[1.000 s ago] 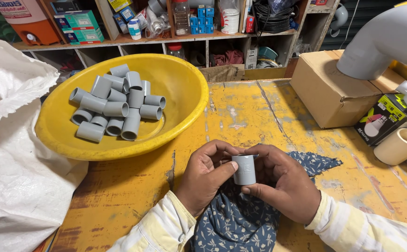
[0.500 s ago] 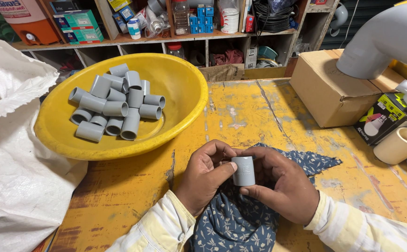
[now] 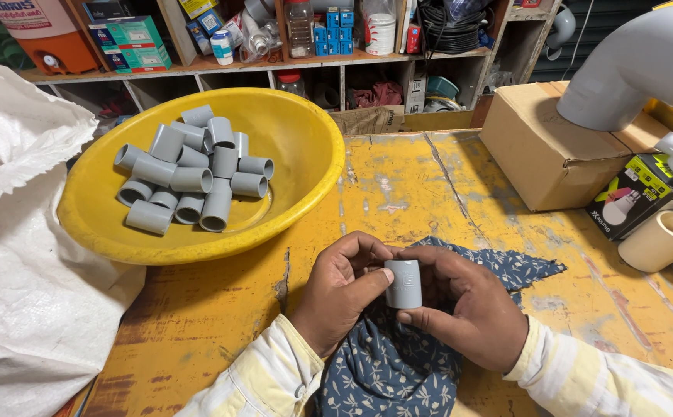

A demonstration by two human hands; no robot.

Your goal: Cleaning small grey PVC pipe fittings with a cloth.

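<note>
Both hands grip one grey pipe coupling (image 3: 403, 283) upright above the blue floral cloth (image 3: 398, 363): left hand (image 3: 342, 289) pinching at nine o'clock, right hand (image 3: 467, 309) at three. Nothing has shifted since a second ago; inspection or wiping seems ongoing. The yellow basin (image 3: 305, 162) sits at eleven o'clock.

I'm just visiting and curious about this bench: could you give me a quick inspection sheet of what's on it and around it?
Surface: worn yellow table, paint cracked and scuffed.
Job's things: grey pipe coupling held upright over a blue floral cloth; more grey couplings piled in a yellow basin.
Clutter: cardboard box, large grey pipe elbow, bulb box, beige pipe piece, white woven sack.
Hands: left hand and right hand both grip the coupling.
Cables: black coil on the shelf.
Surroundings: shelves crowded with boxes, bottles and jars.
</note>
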